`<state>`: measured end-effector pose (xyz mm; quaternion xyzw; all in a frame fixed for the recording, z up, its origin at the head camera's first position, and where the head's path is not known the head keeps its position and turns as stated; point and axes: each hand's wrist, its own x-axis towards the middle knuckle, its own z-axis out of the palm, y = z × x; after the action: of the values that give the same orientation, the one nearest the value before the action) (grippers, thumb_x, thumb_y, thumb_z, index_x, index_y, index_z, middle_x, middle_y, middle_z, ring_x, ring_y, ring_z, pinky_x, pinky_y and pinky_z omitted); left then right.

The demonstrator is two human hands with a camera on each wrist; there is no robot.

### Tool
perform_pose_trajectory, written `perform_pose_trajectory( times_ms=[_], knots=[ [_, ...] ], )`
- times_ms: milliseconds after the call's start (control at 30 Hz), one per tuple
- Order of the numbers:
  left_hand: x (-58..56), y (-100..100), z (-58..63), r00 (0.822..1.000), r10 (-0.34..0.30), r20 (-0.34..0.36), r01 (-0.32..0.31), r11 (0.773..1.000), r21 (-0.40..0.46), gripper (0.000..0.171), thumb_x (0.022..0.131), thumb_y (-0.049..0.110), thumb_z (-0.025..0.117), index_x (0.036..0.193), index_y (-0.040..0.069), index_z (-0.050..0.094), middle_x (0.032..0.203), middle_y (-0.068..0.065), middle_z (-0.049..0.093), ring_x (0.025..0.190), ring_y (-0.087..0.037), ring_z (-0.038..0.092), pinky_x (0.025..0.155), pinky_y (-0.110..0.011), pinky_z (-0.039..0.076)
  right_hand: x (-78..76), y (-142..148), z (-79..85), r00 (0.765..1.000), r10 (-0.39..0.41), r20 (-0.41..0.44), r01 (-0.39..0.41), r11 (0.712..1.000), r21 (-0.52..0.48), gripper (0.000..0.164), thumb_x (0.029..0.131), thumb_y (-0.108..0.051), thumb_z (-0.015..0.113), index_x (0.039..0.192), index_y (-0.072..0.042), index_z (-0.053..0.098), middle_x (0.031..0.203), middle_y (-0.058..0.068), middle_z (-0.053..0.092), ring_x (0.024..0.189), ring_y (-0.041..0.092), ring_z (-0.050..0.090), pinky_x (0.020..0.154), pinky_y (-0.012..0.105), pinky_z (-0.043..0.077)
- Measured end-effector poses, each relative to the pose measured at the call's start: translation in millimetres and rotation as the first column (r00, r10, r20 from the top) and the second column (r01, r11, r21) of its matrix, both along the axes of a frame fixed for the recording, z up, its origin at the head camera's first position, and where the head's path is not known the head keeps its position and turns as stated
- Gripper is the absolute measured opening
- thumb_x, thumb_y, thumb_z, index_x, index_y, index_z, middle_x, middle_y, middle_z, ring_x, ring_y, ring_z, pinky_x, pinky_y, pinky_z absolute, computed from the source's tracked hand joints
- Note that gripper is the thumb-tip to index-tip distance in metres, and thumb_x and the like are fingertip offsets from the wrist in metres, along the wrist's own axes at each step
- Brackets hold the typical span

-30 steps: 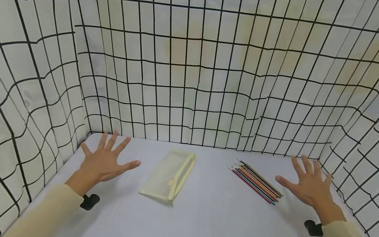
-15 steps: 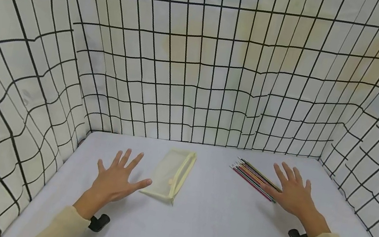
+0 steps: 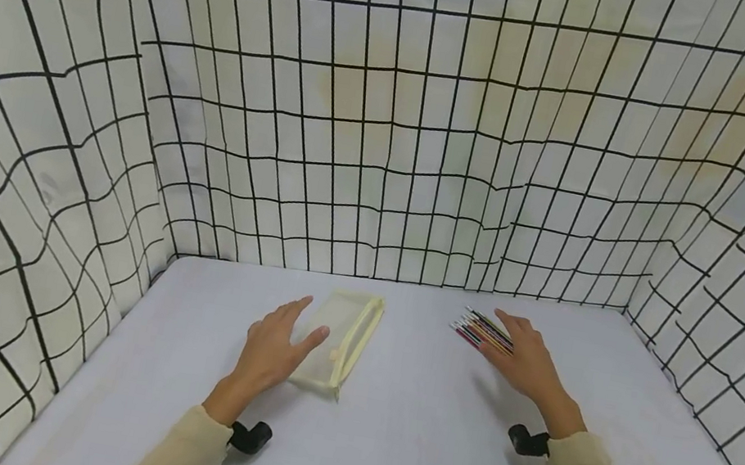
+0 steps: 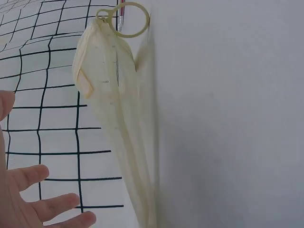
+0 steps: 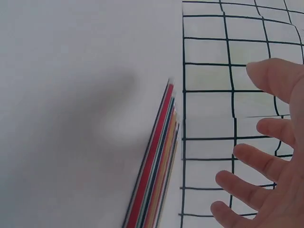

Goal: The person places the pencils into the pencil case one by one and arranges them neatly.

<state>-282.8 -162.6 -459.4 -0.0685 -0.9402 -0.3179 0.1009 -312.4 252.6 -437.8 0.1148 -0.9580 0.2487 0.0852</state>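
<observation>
A pale yellow translucent zip pouch [image 3: 338,343] lies flat on the table, left of the middle. In the left wrist view the pouch [image 4: 107,80] shows a ring [image 4: 142,32] at its zip end. My left hand [image 3: 269,351] hovers over the pouch's left side, thumb spread and fingers loosely extended, holding nothing. Right of the middle lies a bundle of coloured pencils [image 3: 475,330]. Above it is my right hand [image 3: 525,363], which hides the near ends in the head view. The right wrist view has the fingers apart from the pencils [image 5: 154,161], spread with nothing between them.
A white cloth covers the table [image 3: 370,457]. White walls [image 3: 432,151] with a black grid enclose it at the back and both sides. Each wrist carries a small black camera, such as the left wrist camera [image 3: 250,437].
Both hands have moved inward from the table's sides, the left to over the pouch and the right to over the pencils. Their spread fingers have drawn closer together. Pouch and pencils stay put.
</observation>
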Motion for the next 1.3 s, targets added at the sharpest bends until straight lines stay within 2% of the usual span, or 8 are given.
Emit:
perform_pose_trajectory(
  times_ms=[100,233,467,600,767,1067,1300],
  knots=[
    [-6.5,6.8,-2.8,1.000,0.009,0.000,-0.009,0.991,0.135,0.076,0.096,0.062,0.057,0.156,0.018,0.042,0.158,-0.017,0.045,0.145,-0.043,0.041,0.113,-0.070,0.029,-9.2,-8.7,-0.8,1.000,0.002,0.015,-0.001,0.997,-0.073,0.066,0.101,-0.033,0.063,0.156,-0.008,0.038,0.150,0.028,0.045,0.134,0.051,0.045,0.105,0.070,0.039],
    [-11.9,14.1,-7.1,1.000,0.006,0.029,-0.013,0.966,0.258,0.070,0.095,0.052,0.064,0.152,0.015,0.048,0.154,-0.019,0.047,0.144,-0.043,0.041,0.113,-0.067,0.033,-18.3,-17.5,-2.3,1.000,-0.010,0.020,0.013,0.988,-0.156,0.061,0.101,-0.029,0.063,0.154,-0.007,0.042,0.143,0.026,0.054,0.130,0.046,0.054,0.105,0.064,0.043],
    [-12.6,20.6,-12.4,0.996,-0.041,0.078,0.015,0.952,0.307,0.070,0.090,0.049,0.072,0.150,0.020,0.052,0.159,-0.016,0.042,0.149,-0.041,0.034,0.117,-0.065,0.030,-24.4,-23.4,-10.0,0.996,-0.024,0.086,0.049,0.954,-0.295,0.057,0.102,-0.025,0.062,0.152,-0.005,0.044,0.138,0.027,0.060,0.126,0.044,0.059,0.102,0.059,0.048],
    [-10.5,21.8,-13.7,0.993,-0.056,0.103,0.024,0.956,0.291,0.073,0.086,0.051,0.076,0.149,0.021,0.052,0.160,-0.017,0.038,0.148,-0.043,0.030,0.114,-0.067,0.030,-25.5,-22.0,-15.1,0.994,-0.035,0.100,0.062,0.959,-0.278,0.051,0.101,-0.022,0.062,0.148,-0.004,0.049,0.134,0.025,0.064,0.121,0.042,0.062,0.099,0.056,0.050],
    [-12.8,21.6,-20.6,0.991,-0.041,0.127,0.013,0.978,0.209,0.077,0.080,0.052,0.080,0.148,0.026,0.053,0.161,-0.018,0.032,0.146,-0.043,0.028,0.109,-0.069,0.031,-27.8,-17.5,-20.9,0.993,-0.049,0.109,0.071,0.973,-0.218,0.045,0.101,-0.020,0.063,0.142,-0.004,0.055,0.128,0.022,0.067,0.117,0.039,0.063,0.097,0.054,0.050],
    [-13.9,21.9,-22.6,0.991,-0.056,0.125,0.041,0.992,0.121,0.084,0.075,0.054,0.084,0.147,0.025,0.054,0.155,-0.020,0.040,0.138,-0.044,0.035,0.105,-0.065,0.030,-26.8,-12.7,-24.3,0.990,-0.037,0.137,0.056,0.989,-0.135,0.034,0.097,-0.015,0.064,0.129,-0.003,0.065,0.120,0.020,0.070,0.113,0.038,0.064,0.091,0.052,0.052],
    [-13.7,22.9,-24.8,0.993,-0.045,0.112,0.036,0.996,0.078,0.087,0.072,0.056,0.085,0.147,0.025,0.055,0.152,-0.018,0.044,0.132,-0.041,0.040,0.101,-0.062,0.032,-24.6,-12.8,-25.3,0.990,-0.027,0.138,0.041,0.994,-0.102,0.034,0.095,-0.009,0.066,0.128,0.001,0.066,0.118,0.021,0.070,0.111,0.039,0.065,0.090,0.051,0.053]
  ],
)
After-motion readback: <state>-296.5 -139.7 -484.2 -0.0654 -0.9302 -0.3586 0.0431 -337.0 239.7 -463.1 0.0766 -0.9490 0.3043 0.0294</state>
